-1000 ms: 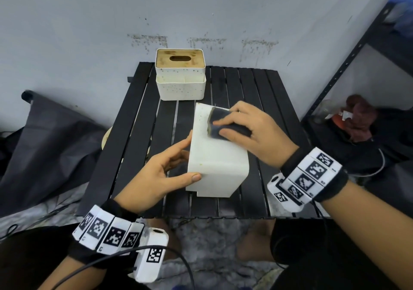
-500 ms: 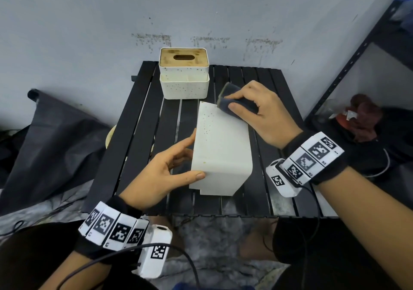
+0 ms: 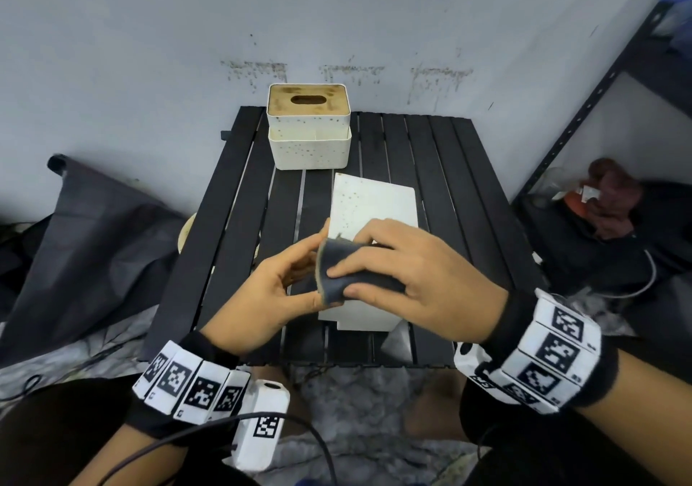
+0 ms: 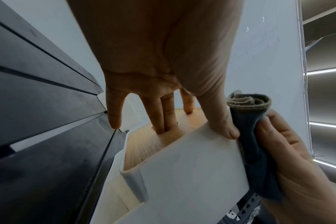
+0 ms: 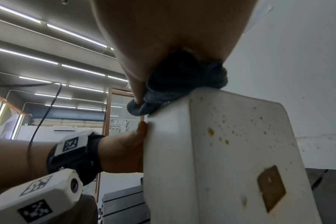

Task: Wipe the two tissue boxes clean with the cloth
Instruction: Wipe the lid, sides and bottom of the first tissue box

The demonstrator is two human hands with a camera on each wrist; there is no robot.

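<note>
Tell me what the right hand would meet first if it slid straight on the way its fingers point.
Probably the left hand: the right hand, gripping the dark grey cloth on the white tissue box, points leftward at its thumb. Depth is uncertain.

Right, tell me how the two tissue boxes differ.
The near tissue box lies tipped on its side, held by the left hand and wiped with the cloth in the right hand. The far tissue box stands upright, untouched, its brown slotted top facing up. Both are white and speckled with spots.
</note>
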